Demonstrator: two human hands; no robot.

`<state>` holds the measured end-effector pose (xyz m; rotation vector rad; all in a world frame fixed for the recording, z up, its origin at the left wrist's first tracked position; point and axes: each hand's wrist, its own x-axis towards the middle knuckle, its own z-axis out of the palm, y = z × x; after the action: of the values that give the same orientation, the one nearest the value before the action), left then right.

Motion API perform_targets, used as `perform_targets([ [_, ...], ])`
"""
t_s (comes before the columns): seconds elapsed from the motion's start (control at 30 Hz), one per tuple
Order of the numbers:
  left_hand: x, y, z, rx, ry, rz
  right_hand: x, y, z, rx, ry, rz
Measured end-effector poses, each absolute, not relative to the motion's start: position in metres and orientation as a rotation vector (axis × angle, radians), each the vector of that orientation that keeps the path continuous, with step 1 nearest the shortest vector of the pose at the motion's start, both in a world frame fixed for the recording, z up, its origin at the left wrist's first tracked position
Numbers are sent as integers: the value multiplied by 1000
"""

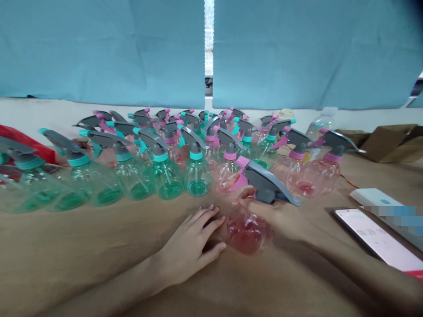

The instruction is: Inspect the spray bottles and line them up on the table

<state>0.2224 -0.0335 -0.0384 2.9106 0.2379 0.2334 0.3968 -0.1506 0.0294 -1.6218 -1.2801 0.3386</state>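
A pink spray bottle (247, 231) with a grey and pink trigger head is tilted in front of me. My right hand (261, 209) is wrapped round its neck, just under the head, with the nozzle pointing up and to the left. My left hand (187, 246) lies palm down on the tabletop beside the bottle, fingers spread and holding nothing. Its fingertips are close to the bottle's left side; whether they touch it I cannot tell. Just beyond stand a green spray bottle (197, 178) and a pink spray bottle (307, 178).
Several more green and pink spray bottles crowd the back of the brown table (82, 259). To the right lie a phone (376, 237) showing a timer and a white box (376, 197). Behind them are a brown carton (390, 143) and a clear bottle (324, 119). Blue curtains (105, 53) hang beyond.
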Motion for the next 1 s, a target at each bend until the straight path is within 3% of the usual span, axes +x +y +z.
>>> perform_targets([
  [0.13,223,-33,-36,2912,244,205,395,-152,35,-1486,-1150,538],
  [1.0,222,-35,-34,2923,264,174,403,-149,19,-1630,-1238,360],
])
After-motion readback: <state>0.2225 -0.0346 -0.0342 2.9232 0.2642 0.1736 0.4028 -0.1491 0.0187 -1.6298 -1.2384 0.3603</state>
